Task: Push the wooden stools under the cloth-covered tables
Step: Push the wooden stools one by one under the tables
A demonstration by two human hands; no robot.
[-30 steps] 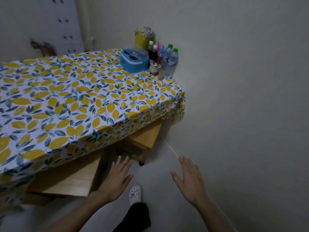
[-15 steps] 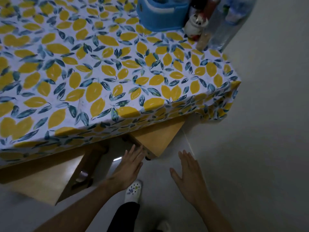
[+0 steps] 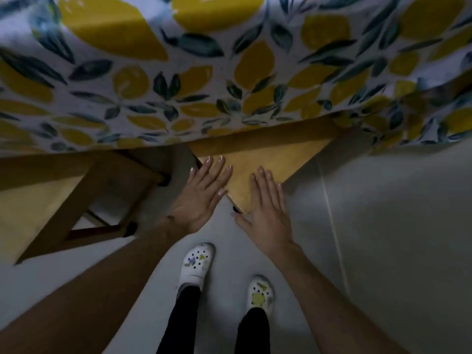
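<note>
A light wooden stool (image 3: pixel 275 159) pokes one corner out from under the lemon-print cloth (image 3: pixel 178 80) that covers the table. My left hand (image 3: pixel 204 192) lies flat on the left edge of that corner, fingers spread. My right hand (image 3: pixel 268 205) rests flat on the corner's right side, fingers apart. Neither hand grips anything. A second wooden stool (image 3: pixel 51 200) stands at the left, half under the cloth, its seat and legs showing.
Grey floor (image 3: pixel 383 251) spreads to the right, with a thin pale line running along it. My two feet in white clogs (image 3: pixel 196 267) stand just behind the stool corner. The cloth's hem hangs low over both stools.
The view has dropped and closed in on the table edge. Both hands moved forward from mid-air and now rest flat on the right stool's corner.
</note>
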